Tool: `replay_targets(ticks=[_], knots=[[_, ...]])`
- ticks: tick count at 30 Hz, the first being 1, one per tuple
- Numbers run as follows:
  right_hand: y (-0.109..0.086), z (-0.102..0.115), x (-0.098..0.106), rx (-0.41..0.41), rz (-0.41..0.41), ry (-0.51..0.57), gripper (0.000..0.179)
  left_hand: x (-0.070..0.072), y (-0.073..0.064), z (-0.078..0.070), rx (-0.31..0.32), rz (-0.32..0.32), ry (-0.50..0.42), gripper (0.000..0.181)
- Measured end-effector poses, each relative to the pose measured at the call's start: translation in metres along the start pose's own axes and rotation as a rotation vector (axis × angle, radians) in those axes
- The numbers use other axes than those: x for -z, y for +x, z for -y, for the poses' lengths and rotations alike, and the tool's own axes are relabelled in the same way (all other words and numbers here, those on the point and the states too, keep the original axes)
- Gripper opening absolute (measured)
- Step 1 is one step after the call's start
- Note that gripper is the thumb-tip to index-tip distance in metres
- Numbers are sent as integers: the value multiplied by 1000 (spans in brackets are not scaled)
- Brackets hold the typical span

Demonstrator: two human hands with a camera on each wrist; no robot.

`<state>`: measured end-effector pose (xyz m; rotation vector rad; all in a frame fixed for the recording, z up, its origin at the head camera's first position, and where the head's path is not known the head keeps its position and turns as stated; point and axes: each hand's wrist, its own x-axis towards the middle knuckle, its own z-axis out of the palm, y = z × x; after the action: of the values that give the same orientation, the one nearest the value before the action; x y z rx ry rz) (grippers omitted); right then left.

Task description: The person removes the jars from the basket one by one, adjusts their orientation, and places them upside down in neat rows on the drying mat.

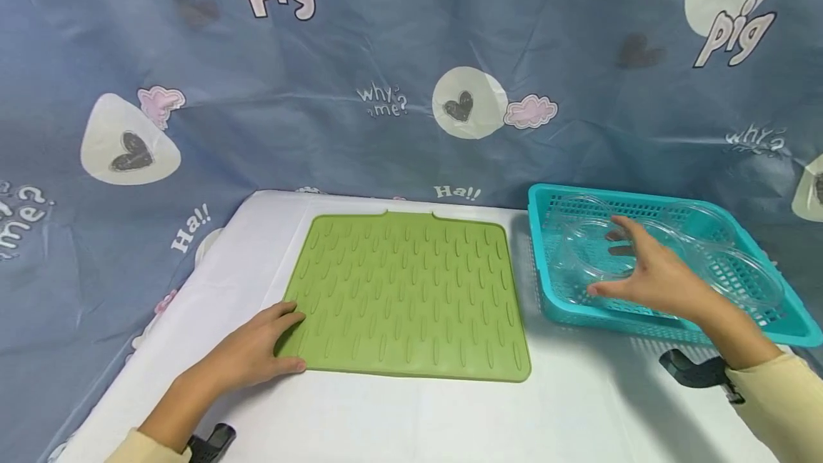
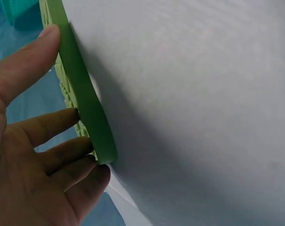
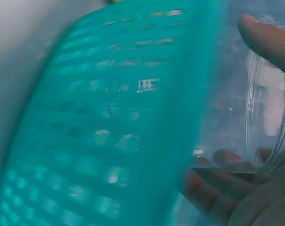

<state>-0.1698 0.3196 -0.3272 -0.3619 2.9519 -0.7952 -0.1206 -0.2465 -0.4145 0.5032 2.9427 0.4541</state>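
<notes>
From my remote station I see the person's left hand (image 1: 260, 349) at the lower left of the head view, fingers loosely spread and open, tips touching the edge of the green ridged mat (image 1: 411, 299) near its lower-left corner. The mat lies flat across the middle of the white-covered surface (image 1: 360, 413). At right, the right hand (image 1: 662, 277) is over the turquoise basket (image 1: 643, 326), thumb and fingers parted around a clear round container (image 3: 227, 127); I cannot tell whether they grip it. More clear round containers (image 1: 739, 274) sit in the basket's right half. Blue printed fabric (image 1: 321, 156) fills the upper frame behind everything.
</notes>
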Motion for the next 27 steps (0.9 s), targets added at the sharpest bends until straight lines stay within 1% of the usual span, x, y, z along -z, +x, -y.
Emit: replay_targets(ticks=[2,6,8,13,18,21,24,27], knots=[[-6,4,7,-11,-28,1,124,0,1,0,-2,8,-5,80],[-12,9,15,-11,-44,36,120,0,0,-1,28,29,-7,80],[-14,10,16,-13,-56,32,118,0,-1,-1,39,33,-9,80],[-16,8,17,-4,-89,5,117,1,0,0,40,35,-14,81],[-12,9,13,24,-96,29,118,2,0,-1,59,63,-12,83],[-11,10,13,39,-129,32,119,2,1,-2,44,60,-6,82],[-11,13,17,50,-172,21,117,2,1,-2,23,49,3,81],[-9,19,22,45,-185,23,115,2,1,-1,8,44,9,84]])
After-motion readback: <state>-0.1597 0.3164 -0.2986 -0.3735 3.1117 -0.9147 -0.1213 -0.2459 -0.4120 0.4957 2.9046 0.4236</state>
